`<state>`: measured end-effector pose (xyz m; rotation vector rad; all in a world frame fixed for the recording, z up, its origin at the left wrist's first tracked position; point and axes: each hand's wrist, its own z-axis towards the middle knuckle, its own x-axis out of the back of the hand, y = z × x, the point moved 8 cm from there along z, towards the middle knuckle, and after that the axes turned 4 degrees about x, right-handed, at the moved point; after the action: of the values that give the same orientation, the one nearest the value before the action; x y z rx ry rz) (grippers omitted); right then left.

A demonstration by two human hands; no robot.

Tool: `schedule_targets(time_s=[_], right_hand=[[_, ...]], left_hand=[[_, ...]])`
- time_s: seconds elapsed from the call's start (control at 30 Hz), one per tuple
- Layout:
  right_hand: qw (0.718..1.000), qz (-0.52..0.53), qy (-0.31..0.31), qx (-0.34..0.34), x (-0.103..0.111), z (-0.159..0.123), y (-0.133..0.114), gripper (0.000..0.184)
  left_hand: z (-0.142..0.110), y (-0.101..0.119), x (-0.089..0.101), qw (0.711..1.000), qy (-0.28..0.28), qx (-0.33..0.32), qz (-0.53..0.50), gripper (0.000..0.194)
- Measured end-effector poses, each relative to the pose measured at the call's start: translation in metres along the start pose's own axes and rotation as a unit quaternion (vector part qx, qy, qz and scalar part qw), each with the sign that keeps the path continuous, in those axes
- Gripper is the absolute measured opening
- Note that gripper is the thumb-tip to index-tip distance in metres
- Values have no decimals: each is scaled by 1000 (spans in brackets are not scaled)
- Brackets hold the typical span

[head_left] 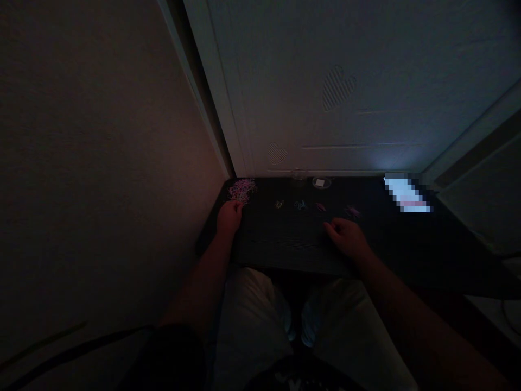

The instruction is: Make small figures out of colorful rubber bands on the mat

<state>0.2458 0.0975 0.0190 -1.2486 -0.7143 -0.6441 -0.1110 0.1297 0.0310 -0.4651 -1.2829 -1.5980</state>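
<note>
The room is very dark. My left hand (229,217) reaches to the near edge of a heap of small pink and white loops (241,189) at the far left corner of a dark table (407,250); its fingers are curled and may pinch a piece, which I cannot make out. My right hand (345,237) rests on the table with fingers loosely curled, just short of a small purple cluster (352,212). Small sorted clusters lie in a row: yellowish (279,204), blue (300,205), red (321,206).
A lit phone screen (407,194) lies at the far right of the table. A small clear dish (321,183) and a clear cup (298,176) stand by the white door behind. A wall closes the left side. My knees show under the table edge.
</note>
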Motion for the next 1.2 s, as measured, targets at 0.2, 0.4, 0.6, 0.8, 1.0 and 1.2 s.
schedule_targets(time_s=[0.2,0.4,0.6,0.8,1.0,1.2], right_hand=[[1000,0,10,16,2,1,-3,36],[999,12,20,25,2,1,-4,36],[999,12,22,24,2,1,-3,35],[1000,11,16,20,1,3,-3,36],[999,-1,19,35,3,3,-6,34],[999,12,25,38,4,2,-7,31]], left_hand=[[4,-19,8,994,45,64,-77,18],[6,-38,11,968,61,125,-207,21],[-1,-36,17,959,65,121,-249,22],[-35,19,1,971,-56,38,-231,22],[-81,119,-32,948,-204,-144,-198,16],[-92,152,-51,942,-237,-183,-154,18]])
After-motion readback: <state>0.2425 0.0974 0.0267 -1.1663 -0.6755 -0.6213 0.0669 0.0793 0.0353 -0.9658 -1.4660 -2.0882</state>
